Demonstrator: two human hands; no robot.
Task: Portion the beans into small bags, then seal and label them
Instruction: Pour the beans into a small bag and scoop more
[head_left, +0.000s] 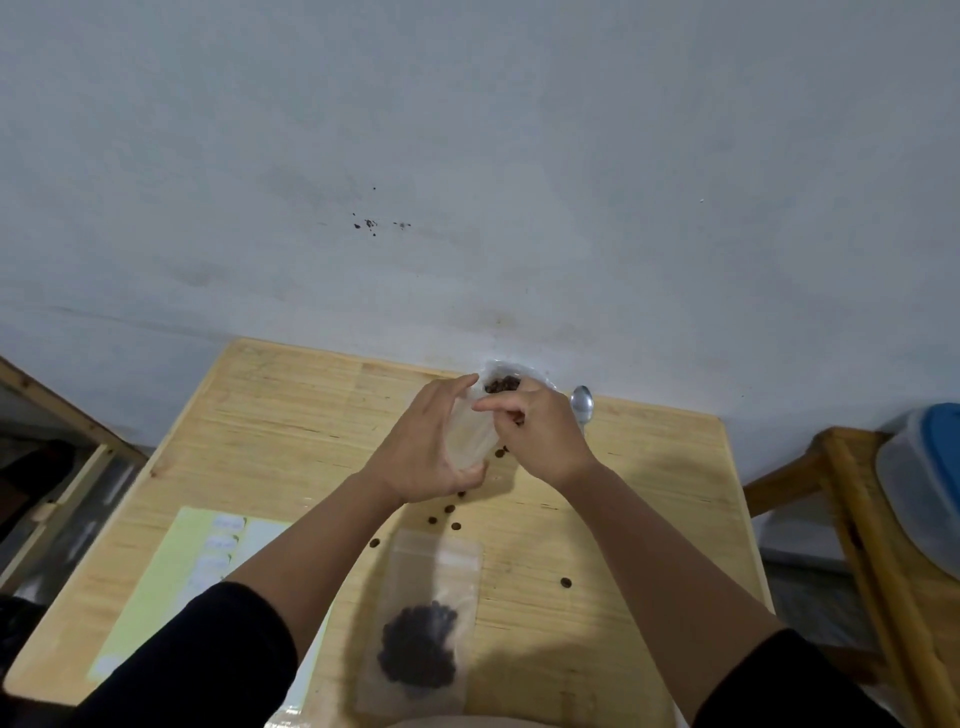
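Observation:
My left hand (423, 449) holds a small clear bag (470, 434) upright above the wooden table (270, 415). My right hand (537, 434) pinches the bag's top edge, with dark beans between its fingers. Behind the hands sits a clear bag of beans (501, 382) against the wall. A filled small bag (423, 631) with a dark heap of beans lies flat near the front edge. Several loose beans (449, 512) are scattered on the table between the hands and the filled bag.
A metal spoon (582, 402) lies to the right of my right hand. A pale yellow label sheet (176, 577) lies front left. A blue-lidded plastic container (924, 478) sits on a wooden stand at the right. Wooden framework stands at the left.

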